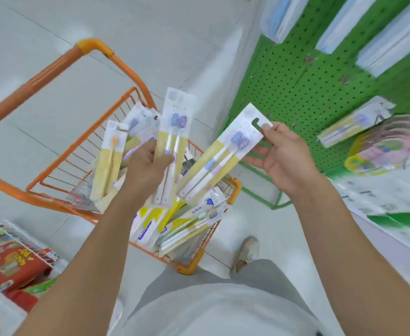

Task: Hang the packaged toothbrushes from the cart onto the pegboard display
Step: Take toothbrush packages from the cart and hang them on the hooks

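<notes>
Two flat card-backed packs: right hand (284, 156) pinches one toothbrush pack (223, 154); left hand (148, 163) grips several packs (172, 141) above the orange wire cart (53, 146).

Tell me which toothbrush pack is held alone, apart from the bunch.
The two-brush pack pinched at its hang-hole end by the right hand; the left hand grips several fanned packs.

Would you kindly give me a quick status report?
Left hand fans several packs. Right hand pinches one white-and-yellow carded toothbrush pack by its hang hole. Green pegboard ahead, unobstructed.
</notes>
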{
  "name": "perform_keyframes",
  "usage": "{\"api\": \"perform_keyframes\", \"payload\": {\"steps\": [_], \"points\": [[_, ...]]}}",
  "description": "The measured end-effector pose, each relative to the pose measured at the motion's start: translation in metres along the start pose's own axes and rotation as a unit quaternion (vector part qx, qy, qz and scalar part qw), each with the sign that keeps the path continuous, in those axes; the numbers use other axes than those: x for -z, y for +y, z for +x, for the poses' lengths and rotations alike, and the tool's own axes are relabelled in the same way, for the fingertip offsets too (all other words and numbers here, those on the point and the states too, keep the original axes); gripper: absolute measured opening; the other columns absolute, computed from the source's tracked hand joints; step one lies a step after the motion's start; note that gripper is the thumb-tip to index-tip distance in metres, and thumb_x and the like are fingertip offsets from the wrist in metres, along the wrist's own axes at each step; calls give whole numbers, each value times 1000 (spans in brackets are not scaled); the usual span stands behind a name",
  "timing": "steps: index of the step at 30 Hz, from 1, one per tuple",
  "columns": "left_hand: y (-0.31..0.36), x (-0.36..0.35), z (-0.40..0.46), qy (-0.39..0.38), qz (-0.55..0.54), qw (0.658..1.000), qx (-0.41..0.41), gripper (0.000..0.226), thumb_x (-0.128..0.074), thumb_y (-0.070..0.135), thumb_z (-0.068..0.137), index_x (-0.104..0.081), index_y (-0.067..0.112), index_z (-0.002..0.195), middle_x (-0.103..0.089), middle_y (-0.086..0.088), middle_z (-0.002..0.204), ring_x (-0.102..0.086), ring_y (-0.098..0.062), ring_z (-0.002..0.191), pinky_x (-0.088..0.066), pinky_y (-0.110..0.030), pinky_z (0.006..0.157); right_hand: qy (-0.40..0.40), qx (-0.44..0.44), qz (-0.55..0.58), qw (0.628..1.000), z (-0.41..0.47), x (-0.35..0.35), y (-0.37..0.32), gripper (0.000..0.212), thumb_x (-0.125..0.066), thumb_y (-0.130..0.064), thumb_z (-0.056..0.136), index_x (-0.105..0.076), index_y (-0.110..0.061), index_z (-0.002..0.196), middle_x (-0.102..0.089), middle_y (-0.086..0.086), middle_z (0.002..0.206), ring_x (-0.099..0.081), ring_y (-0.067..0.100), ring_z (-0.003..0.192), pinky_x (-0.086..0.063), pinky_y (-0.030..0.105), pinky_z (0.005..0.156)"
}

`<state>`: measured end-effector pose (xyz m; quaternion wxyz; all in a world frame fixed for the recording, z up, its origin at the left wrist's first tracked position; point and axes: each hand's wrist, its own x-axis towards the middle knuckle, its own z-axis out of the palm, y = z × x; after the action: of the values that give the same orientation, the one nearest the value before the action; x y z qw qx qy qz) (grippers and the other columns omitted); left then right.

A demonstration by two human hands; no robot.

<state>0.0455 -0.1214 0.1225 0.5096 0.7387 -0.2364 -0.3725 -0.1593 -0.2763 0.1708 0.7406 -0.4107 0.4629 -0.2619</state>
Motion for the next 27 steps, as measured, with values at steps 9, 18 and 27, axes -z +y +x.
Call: {"api": "perform_keyframes", "payload": {"steps": [9,18,27], "points": [[42,-197,-27,-195,-57,977,68,24,-78,15,86,-71,15,109,-77,-5,105,-73,-23,101,-57,-38,92,70,-15,9,997,4,148,-34,15,-53,-15,104,-54,-15,89,-73,-1,76,-69,17,64,-61,46,72],[67,-354,-47,-180,-37,977,108,37,-82,-3,74,-72,5,109,-78,-8,99,-76,-26,91,-61,-41,82,131,-18,22,991,8,285,-43,15,-61,-28,99,-56,-21,86,-59,9,92,-57,25,84,-52,48,77],[67,-386,-34,-123,26,988,93,29,-84,5,76,-73,10,102,-79,-4,90,-76,-26,87,-61,-43,84,84,13,-45,995,6,326,-30,24,-77,-6,87,-70,-2,109,-77,6,92,-73,13,75,-60,32,63]]}}
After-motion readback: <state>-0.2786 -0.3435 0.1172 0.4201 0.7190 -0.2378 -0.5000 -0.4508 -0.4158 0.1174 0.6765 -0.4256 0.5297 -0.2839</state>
